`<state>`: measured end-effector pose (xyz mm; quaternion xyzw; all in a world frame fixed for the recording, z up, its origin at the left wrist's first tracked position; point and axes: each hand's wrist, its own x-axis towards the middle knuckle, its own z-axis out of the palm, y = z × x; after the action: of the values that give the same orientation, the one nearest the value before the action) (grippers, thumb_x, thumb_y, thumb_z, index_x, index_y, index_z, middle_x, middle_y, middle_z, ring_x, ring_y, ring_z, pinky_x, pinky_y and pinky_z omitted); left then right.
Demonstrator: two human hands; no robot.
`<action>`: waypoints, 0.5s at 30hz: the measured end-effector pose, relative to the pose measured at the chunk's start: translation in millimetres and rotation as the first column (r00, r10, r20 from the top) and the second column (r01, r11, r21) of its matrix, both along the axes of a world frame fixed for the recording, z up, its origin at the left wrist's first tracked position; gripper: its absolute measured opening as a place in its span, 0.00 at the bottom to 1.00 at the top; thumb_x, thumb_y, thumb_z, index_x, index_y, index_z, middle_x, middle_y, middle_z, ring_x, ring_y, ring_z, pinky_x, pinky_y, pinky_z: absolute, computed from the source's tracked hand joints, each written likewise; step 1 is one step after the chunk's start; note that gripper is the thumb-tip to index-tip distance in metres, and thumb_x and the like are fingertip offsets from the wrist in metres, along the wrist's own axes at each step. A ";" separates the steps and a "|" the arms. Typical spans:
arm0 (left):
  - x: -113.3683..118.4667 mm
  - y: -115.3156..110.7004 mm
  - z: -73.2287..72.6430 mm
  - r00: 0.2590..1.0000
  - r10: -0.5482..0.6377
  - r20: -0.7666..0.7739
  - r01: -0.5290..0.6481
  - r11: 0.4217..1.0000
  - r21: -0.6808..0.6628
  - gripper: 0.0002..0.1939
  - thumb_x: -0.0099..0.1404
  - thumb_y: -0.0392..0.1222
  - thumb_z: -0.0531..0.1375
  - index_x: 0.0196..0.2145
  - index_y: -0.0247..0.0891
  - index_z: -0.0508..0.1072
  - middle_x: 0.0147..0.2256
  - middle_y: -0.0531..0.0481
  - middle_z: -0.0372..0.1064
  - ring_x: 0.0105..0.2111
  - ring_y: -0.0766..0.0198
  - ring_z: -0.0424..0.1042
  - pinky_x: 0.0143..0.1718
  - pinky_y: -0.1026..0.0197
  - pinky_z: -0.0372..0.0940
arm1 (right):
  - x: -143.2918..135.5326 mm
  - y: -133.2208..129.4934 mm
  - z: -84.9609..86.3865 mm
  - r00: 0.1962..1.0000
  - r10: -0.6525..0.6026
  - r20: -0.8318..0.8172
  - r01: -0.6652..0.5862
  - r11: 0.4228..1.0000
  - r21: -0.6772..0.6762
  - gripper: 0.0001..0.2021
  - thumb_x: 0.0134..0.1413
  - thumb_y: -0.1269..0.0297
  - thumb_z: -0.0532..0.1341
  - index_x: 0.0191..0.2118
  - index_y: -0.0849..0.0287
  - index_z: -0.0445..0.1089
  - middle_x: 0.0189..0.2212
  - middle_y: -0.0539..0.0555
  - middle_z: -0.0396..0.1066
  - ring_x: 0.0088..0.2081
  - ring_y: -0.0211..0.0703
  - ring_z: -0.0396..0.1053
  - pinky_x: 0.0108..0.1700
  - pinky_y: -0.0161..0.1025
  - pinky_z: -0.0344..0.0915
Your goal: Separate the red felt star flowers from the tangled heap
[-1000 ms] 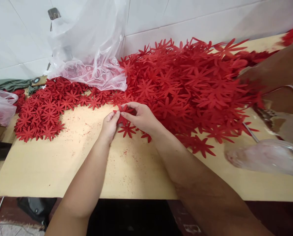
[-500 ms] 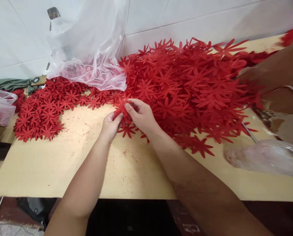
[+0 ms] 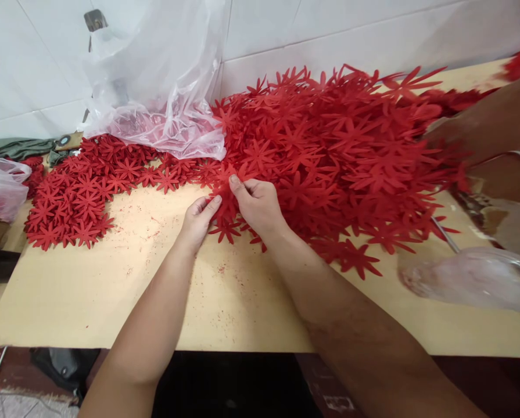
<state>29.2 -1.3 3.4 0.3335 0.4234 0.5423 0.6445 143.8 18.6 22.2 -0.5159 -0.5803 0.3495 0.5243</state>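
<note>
A big heap of red flower-shaped cutouts (image 3: pixel 338 145) covers the far right half of the wooden table (image 3: pixel 111 278). At its near left edge my left hand (image 3: pixel 197 219) and my right hand (image 3: pixel 257 203) meet, both pinching one red flower cutout (image 3: pixel 223 187) held upright between the fingertips. A loose cutout (image 3: pixel 225 230) lies flat just below the hands. A flatter spread of the same cutouts (image 3: pixel 81 194) lies to the left.
A clear plastic bag (image 3: pixel 155 87) leans on the white tiled wall behind the spread. Another person's arm (image 3: pixel 490 125) reaches over the heap at the right, above a clear plastic sheet (image 3: pixel 473 278). A small plastic bag (image 3: pixel 0 186) sits at the left edge.
Both hands have lifted the cutout and carried it a little away from me toward the heap; my right thumb now sits on top of it.
</note>
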 end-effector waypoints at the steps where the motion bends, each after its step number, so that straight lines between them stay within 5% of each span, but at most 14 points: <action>1: 0.3 0.5 -0.3 1.000 0.016 -0.008 -0.016 1.000 0.003 0.12 0.50 0.45 0.66 0.28 0.35 0.70 0.25 0.55 0.70 0.24 0.72 0.67 0.32 0.65 0.63 | -1.3 -1.2 0.2 1.000 -0.009 0.011 0.009 1.000 0.012 0.29 0.48 0.41 0.56 0.13 0.57 0.47 0.13 0.45 0.45 0.19 0.31 0.45 0.22 0.35 0.48; 5: 1.1 3.3 -3.6 0.997 0.065 -0.029 -0.065 0.998 0.013 0.11 0.50 0.41 0.65 0.30 0.35 0.69 0.25 0.55 0.70 0.25 0.71 0.68 0.36 0.64 0.64 | -5.9 0.7 -6.7 0.999 0.032 -0.030 -0.031 0.998 0.047 0.27 0.49 0.38 0.52 0.17 0.58 0.58 0.16 0.48 0.55 0.22 0.34 0.56 0.28 0.36 0.58; 8: 0.8 3.8 -6.0 0.997 0.075 -0.034 -0.074 0.997 0.005 0.11 0.50 0.40 0.65 0.29 0.35 0.68 0.25 0.55 0.71 0.25 0.71 0.69 0.36 0.63 0.65 | 0.8 12.4 -18.0 0.992 -0.035 -0.122 0.042 0.997 0.060 0.25 0.53 0.40 0.49 0.28 0.58 0.68 0.21 0.50 0.63 0.26 0.38 0.64 0.32 0.39 0.64; 12: 0.8 2.9 -6.5 0.995 0.096 -0.039 -0.096 0.995 0.001 0.12 0.47 0.38 0.66 0.29 0.36 0.67 0.24 0.56 0.70 0.23 0.71 0.68 0.32 0.64 0.65 | 18.5 28.7 -28.7 0.974 -0.167 -0.150 0.186 0.976 0.118 0.22 0.52 0.43 0.54 0.44 0.55 0.67 0.32 0.53 0.69 0.33 0.41 0.69 0.36 0.42 0.68; 15: 1.3 3.1 -6.1 0.991 0.127 -0.042 -0.127 0.992 0.014 0.11 0.47 0.35 0.65 0.29 0.36 0.67 0.23 0.56 0.70 0.23 0.72 0.68 0.32 0.65 0.65 | 22.9 26.5 -23.2 0.980 -0.201 -0.015 0.199 0.954 0.224 0.23 0.47 0.47 0.61 0.47 0.54 0.67 0.44 0.58 0.69 0.47 0.47 0.67 0.49 0.49 0.65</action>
<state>30.5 1.7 -2.8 0.3210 0.4546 0.5772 0.5976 166.6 45.2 -1.0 -0.5106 -0.5631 0.2248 0.6096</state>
